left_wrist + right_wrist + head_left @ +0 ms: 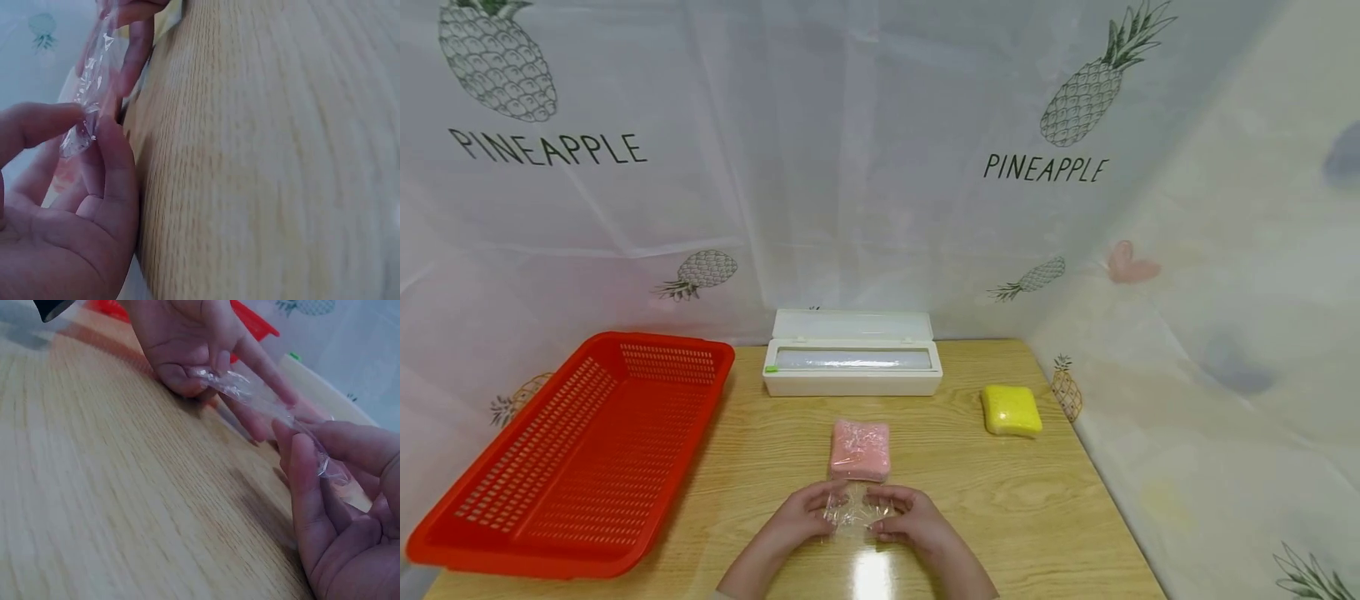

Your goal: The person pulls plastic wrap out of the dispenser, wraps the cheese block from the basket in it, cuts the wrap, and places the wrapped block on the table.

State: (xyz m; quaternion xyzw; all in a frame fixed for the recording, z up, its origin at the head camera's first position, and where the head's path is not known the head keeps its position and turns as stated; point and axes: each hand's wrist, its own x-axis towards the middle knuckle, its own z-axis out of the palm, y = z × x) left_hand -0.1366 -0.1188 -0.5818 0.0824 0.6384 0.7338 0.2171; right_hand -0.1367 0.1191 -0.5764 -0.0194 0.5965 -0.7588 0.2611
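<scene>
A pink square sponge-like block lies on the table with clear plastic wrap around it. The loose near end of the wrap stretches toward me, between my two hands. My left hand pinches one edge of this film between thumb and fingers, close over the tabletop. Opposite it, my right hand pinches the other edge of the film. In both wrist views the film is gathered and crinkled between the fingertips, and the block is mostly hidden behind the hands.
A white wrap dispenser with its lid raised stands at the table's back, a roll inside. To the left is a red plastic basket. A yellow block sits at the right. Printed curtains hang behind and beside the wooden table.
</scene>
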